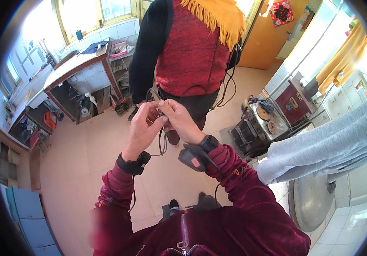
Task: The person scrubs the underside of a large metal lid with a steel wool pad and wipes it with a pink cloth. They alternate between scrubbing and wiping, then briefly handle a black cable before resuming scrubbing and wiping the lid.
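Observation:
Both my hands meet in front of my chest, fingertips pinched together. A thin dark cord (165,145) loops out above the fingers and hangs below them. My left hand (144,128) grips it from the left. From the right, my right hand (182,121) closes on it, thumb and forefinger on top. What lies between the fingertips is partly hidden. Black bands with small devices circle both wrists, and the larger dark box (194,158) sits at my right wrist. Just beyond my hands stands a person (194,55) in a red vest and yellow fringed shawl, back turned.
A tiled counter (74,64) with open shelves runs along the left. At right are a stove (260,121), a hanging grey cloth (320,141) and a metal basin (311,205). Black cables (228,87) hang beside the person. A blue cabinet (32,217) stands lower left.

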The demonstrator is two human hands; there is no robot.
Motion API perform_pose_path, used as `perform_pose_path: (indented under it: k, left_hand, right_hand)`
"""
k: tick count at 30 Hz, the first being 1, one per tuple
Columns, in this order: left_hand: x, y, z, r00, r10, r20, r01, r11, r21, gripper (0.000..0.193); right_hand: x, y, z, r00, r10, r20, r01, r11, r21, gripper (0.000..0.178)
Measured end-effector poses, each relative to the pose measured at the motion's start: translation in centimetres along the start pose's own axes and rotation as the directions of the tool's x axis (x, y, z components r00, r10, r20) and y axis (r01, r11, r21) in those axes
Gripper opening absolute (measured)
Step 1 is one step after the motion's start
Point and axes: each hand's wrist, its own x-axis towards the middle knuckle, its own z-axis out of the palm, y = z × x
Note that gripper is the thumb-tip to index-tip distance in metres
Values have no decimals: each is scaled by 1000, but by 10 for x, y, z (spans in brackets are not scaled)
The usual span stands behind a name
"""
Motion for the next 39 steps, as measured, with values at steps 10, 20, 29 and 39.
perform_pose_path:
  k: [10,20,29,39]
  left_hand:
    - [58,26,65,971,109,-211,-79,986,145,16]
    - [82,47,115,965,61,-254,-54,998,35,26]
    - [109,49,116,961,168,-218,-162,986,46,12]
    - [122,64,109,995,-36,-97,23,992,-127,13]
  right_hand:
    - [11,-47,-81,988,-67,136,63,997,35,29]
    - [27,-71,-140,973,-106,206,67,980,189,24]
    - [37,-85,-157,938,-227,261,190,969,160,28]
    - [30,-120,-194,959,-228,167,258,948,-185,30]
